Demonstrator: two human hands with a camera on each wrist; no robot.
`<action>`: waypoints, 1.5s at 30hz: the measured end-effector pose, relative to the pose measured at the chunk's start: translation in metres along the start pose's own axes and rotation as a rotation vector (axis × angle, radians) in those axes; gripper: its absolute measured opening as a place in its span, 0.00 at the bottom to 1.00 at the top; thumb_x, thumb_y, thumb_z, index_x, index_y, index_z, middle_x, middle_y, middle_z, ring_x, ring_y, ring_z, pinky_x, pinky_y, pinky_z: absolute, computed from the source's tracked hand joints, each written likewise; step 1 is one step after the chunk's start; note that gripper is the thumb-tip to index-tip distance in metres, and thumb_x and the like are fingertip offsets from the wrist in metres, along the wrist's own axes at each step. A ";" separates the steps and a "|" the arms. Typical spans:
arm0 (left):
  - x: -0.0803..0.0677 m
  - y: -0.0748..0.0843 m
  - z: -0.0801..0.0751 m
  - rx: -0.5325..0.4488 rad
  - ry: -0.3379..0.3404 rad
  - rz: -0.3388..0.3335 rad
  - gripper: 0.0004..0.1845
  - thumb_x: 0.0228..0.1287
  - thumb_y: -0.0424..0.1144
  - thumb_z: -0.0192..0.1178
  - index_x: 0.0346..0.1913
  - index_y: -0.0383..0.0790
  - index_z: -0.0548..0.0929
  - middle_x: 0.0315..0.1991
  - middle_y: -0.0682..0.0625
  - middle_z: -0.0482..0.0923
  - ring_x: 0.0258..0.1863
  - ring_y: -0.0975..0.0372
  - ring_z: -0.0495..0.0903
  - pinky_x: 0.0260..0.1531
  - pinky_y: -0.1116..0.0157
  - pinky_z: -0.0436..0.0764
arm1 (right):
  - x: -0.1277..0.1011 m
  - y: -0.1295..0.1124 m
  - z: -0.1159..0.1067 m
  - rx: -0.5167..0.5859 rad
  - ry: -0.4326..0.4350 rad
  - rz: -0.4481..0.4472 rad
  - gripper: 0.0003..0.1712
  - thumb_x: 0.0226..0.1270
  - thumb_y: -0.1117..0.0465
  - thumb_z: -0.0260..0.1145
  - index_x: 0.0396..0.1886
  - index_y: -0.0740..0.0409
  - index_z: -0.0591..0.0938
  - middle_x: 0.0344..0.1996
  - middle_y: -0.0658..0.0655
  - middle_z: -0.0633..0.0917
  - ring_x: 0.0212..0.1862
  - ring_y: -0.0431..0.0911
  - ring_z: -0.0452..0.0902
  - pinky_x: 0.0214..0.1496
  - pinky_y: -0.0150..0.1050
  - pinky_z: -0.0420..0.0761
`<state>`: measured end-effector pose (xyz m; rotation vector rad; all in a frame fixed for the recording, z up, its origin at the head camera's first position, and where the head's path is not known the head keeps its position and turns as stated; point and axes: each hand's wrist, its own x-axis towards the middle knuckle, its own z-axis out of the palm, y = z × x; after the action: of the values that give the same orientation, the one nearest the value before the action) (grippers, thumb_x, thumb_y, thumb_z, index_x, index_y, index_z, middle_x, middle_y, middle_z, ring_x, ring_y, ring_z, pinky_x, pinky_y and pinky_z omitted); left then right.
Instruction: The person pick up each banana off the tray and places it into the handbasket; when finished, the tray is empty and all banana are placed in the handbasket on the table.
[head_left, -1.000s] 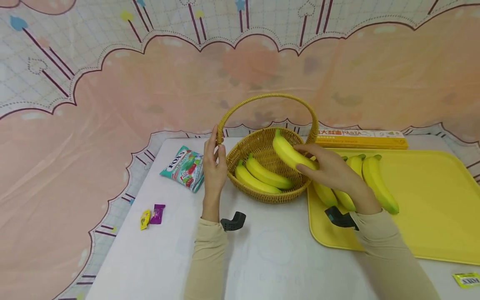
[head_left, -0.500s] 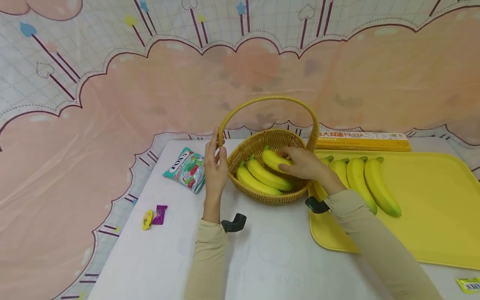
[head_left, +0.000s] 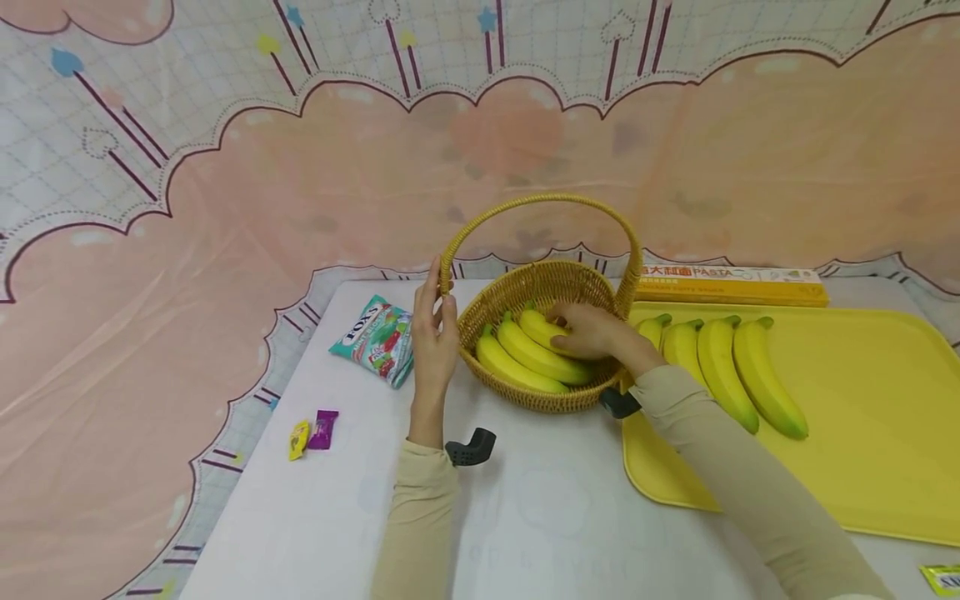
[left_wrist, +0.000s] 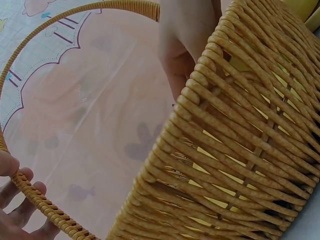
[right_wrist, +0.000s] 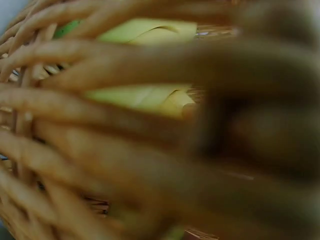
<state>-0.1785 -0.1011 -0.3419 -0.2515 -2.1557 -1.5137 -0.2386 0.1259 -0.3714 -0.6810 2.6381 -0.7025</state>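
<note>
A wicker basket (head_left: 557, 398) with a tall hoop handle (head_left: 547, 200) stands mid-table. My left hand (head_left: 435, 329) grips the handle's left base; in the left wrist view its fingers (left_wrist: 17, 207) curl round the handle (left_wrist: 47, 210) beside the basket wall (left_wrist: 235, 150). My right hand (head_left: 588, 329) reaches inside the basket and holds a banana (head_left: 540, 325), which lies against two other bananas (head_left: 517, 367). The right wrist view is a blur of wicker (right_wrist: 100, 140) with yellow banana (right_wrist: 145, 95) behind the gaps.
A yellow tray (head_left: 870, 433) to the right carries several bananas (head_left: 720, 367). A pasta box (head_left: 731, 282) lies behind it. Left of the basket sit a candy bag (head_left: 372, 337) and two wrapped sweets (head_left: 313, 433). A small packet (head_left: 943, 579) lies at the bottom right.
My right hand brought the banana from above the basket's right rim down into the basket, beside the other two. My left hand stayed on the handle.
</note>
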 end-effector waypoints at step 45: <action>0.001 -0.001 -0.001 -0.005 -0.003 0.014 0.25 0.73 0.33 0.45 0.72 0.38 0.59 0.58 0.34 0.69 0.59 0.47 0.71 0.58 0.46 0.73 | -0.165 0.109 -0.015 0.257 0.502 0.223 0.29 0.74 0.53 0.50 0.67 0.67 0.64 0.58 0.72 0.71 0.56 0.63 0.68 0.48 0.32 0.74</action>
<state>-0.1791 -0.1021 -0.3423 -0.2705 -2.1477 -1.5124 -0.1471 0.3013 -0.3866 -0.1422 2.9138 -1.2471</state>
